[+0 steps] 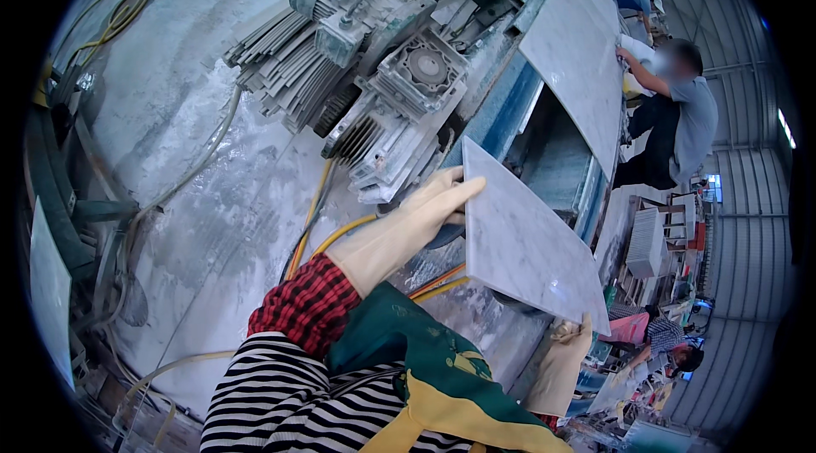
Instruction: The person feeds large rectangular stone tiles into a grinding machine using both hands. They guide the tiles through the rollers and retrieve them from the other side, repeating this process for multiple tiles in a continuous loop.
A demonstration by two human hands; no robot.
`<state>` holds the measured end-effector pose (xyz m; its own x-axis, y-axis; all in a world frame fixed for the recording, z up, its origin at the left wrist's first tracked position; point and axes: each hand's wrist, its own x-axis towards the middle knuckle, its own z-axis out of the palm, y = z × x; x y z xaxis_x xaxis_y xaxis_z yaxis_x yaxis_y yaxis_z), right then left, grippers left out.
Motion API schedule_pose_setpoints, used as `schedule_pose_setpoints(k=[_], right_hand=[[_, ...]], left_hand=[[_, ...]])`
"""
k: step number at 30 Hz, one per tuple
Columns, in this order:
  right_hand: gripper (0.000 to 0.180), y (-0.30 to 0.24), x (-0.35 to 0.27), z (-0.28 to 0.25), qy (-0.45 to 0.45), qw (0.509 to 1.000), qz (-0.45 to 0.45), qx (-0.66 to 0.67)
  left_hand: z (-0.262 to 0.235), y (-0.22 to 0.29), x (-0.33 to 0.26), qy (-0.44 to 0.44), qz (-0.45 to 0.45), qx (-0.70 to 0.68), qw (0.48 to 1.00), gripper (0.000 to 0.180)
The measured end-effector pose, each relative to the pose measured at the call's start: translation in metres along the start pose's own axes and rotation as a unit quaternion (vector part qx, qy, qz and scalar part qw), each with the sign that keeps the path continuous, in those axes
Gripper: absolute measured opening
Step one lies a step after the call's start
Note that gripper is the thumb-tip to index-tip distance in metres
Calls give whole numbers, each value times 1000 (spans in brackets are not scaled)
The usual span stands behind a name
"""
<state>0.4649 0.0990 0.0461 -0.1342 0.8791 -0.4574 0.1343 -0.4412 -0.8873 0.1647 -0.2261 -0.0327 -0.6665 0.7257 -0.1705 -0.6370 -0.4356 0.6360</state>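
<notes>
A white, grey-veined marble tile [527, 240] is held tilted in front of me, between my two hands. My left hand [446, 198], in a cream rubber glove with a red-and-black checked cuff, grips its left edge, thumb on the face and fingers behind. Lower right, my right hand [574, 336], gloved alike, is closed on the tile's near corner; part of its fingers is hidden behind the tile. Beyond the tile runs a blue-green machine bed [552, 160], on which a larger marble slab [582, 53] lies.
A dusty motor with gearbox [416, 70] stands left of the bed, beside a stack of grey strips [280, 62]. Yellow and orange hoses [319, 223] run across the wet floor. A co-worker [680, 113] is at the slab's far side; others are farther off.
</notes>
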Motion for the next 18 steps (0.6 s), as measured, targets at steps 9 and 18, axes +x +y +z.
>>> schedule_pose_setpoints(k=[9, 18], right_hand=[[36, -4, -32, 30, 34, 999, -11, 0], [31, 40, -14, -11, -7, 995, 89, 40]], left_hand=[[-9, 20, 50, 206, -129, 325, 914, 66], [-58, -54, 22, 144, -65, 63, 985, 52]])
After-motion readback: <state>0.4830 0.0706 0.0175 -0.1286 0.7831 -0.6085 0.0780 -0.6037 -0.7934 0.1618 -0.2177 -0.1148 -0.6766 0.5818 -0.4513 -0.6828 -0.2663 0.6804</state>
